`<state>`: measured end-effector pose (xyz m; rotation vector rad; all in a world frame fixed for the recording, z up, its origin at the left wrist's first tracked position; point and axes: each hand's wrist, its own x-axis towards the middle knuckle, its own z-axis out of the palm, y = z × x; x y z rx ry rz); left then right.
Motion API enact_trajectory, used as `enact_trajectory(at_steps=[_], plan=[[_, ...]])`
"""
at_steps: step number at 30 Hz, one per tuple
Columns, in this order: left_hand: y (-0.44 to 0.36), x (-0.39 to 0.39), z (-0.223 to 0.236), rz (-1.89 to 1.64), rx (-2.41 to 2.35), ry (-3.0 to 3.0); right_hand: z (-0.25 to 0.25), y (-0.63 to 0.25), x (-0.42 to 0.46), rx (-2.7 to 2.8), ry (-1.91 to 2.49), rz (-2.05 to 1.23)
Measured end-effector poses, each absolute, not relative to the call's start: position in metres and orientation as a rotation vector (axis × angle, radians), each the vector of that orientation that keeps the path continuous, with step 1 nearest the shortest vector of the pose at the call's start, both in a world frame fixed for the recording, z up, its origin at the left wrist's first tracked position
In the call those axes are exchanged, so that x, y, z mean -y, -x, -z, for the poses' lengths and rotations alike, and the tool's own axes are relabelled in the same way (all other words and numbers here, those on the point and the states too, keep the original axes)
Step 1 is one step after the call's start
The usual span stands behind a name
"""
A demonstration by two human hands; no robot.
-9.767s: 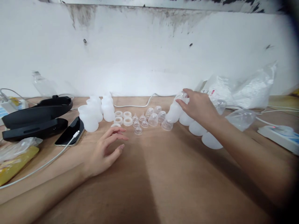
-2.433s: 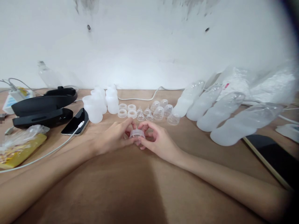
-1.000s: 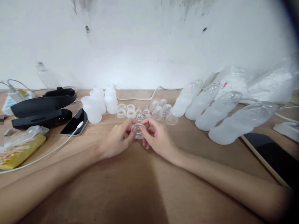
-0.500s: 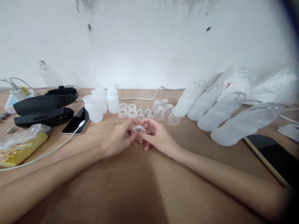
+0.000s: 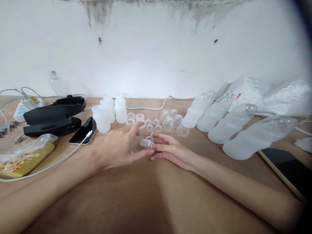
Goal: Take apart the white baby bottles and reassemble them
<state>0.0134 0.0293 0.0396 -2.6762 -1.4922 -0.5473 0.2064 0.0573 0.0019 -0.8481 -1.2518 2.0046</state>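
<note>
My right hand grips a translucent baby bottle collar ring between thumb and fingers, tilted on its side. A clear nipple pokes out of it at the upper right. My left hand is open just left of the ring, with thumb and index finger spread apart. Its thumb tip reaches close to the ring's lower edge; whether they touch I cannot tell. Beyond the hands stand several collar rings, partly hidden by my left index finger, several clear nipples and several clear dome caps.
White bottles stand at the back left; capped-looking bottles stand in a row on the right. At the left are a phone with a cable, a black case and a yellow packet. A dark flat device lies far right.
My left hand has let go of the ring and spread open to the left. My right hand has turned the ring sideways, showing the nipple. The view has tilted slightly upward.
</note>
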Motion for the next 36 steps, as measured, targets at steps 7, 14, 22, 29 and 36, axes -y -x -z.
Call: enact_trajectory(at_steps=[7, 14, 22, 29, 36], plan=[[0.04, -0.072, -0.02, 1.245, 1.672, 1.76, 0.001, -0.227, -0.059, 1.21, 0.753, -1.92], [0.041, -0.071, 0.003, 1.483, 1.706, 1.866, 0.008, -0.233, -0.063, 1.223, 0.737, -1.827], [-0.001, -0.042, 0.007, 1.542, 1.615, 2.549, 0.009, -0.232, -0.062, 1.233, 0.797, -1.781], [0.003, -0.042, -0.002, 1.169, 1.745, 2.936, 0.008, -0.23, -0.061, 1.287, 0.779, -1.741], [0.01, -0.045, -0.008, 1.126, 1.548, 2.876, 0.012, -0.232, -0.062, 1.311, 0.749, -1.741]])
